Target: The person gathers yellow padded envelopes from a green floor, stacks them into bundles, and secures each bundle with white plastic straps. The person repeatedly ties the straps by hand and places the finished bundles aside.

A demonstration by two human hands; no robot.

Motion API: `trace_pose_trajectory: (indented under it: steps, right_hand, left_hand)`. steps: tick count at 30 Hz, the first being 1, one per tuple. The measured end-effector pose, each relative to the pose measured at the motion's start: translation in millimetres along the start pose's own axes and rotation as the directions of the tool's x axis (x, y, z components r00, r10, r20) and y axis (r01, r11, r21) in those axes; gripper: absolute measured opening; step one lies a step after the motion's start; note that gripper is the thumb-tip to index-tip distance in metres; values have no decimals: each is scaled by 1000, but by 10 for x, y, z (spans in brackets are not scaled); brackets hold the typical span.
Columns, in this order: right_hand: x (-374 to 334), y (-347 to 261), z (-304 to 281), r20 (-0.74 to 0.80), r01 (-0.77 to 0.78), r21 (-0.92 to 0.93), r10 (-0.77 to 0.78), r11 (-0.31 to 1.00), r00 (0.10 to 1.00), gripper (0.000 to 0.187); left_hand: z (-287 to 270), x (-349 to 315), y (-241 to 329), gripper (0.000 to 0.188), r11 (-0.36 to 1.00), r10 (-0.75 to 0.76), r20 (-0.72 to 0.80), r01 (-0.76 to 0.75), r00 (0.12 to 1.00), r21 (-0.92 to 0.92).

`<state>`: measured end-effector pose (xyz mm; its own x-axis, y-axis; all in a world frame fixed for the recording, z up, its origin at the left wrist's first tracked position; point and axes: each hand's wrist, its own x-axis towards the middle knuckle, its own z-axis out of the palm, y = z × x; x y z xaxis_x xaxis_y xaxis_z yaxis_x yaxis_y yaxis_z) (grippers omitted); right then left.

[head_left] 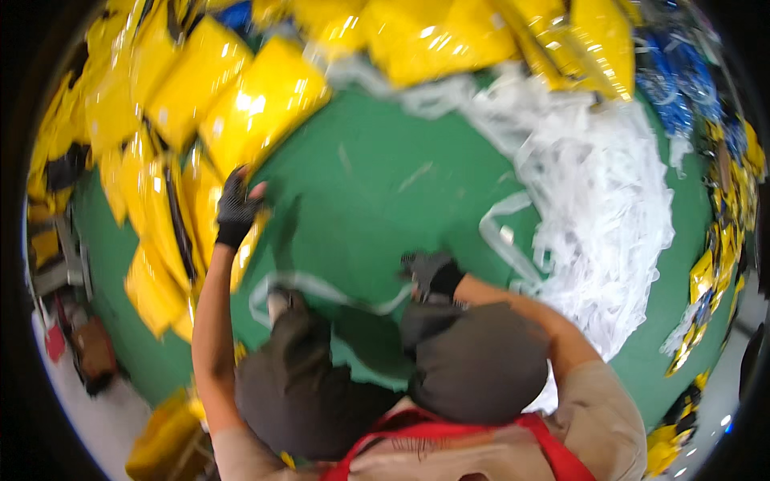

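Note:
My left hand (237,208), in a dark fingerless glove, is at the edge of a pile of shiny yellow plastic-wrapped packets (261,104). Its thumb stands apart from the fingers, and I see nothing gripped in it. Low over the floor in front of my right knee, my right hand (433,274) wears a similar grey glove. Motion smears its fingers. A thin white strip (321,285) curves across the floor by my foot and ends close to this hand; whether the fingers hold it cannot be made out.
Green floor (377,168) lies between the things. A long heap of tangled white strips (597,208) curves along the right. More yellow packets (441,40) lie at the far side. Blue wrapped bundles (682,80) are at the far right. My knees (481,361) are bent close to the floor.

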<state>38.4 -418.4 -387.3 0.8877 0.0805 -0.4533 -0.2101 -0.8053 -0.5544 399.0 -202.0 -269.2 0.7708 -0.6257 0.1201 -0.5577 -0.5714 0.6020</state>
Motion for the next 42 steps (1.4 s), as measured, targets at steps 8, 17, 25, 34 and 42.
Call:
trace_pose_trajectory:
  steps: [8,17,25,34,42]
  right_hand:
    - [246,6,-378,-497,47,428,191,903,846,22]
    - [320,-178,-1344,206,45,380,-132,924,970,57]
    - [69,-515,-311,800,-9,200,-158,980,579,40]
    - [1511,388,-2063,-729,-55,268,239,962,641,26]
    - [1553,-277,-1879,-306,-645,-190,579,741,756,62]
  left_hand:
    - [383,-1746,-104,36,928,90,579,-279,810,246]
    - [-3195,-1074,-1931,33,889,-178,-639,401,748,222]
    - [-7006,-1488,-1421,35,524,-78,-782,693,618,496]
    - [-5449,-3332,-2348,29,176,-554,-271,429,787,886]
    - [-3040,-2842,-1879,34,499,-567,-38,380,823,779]
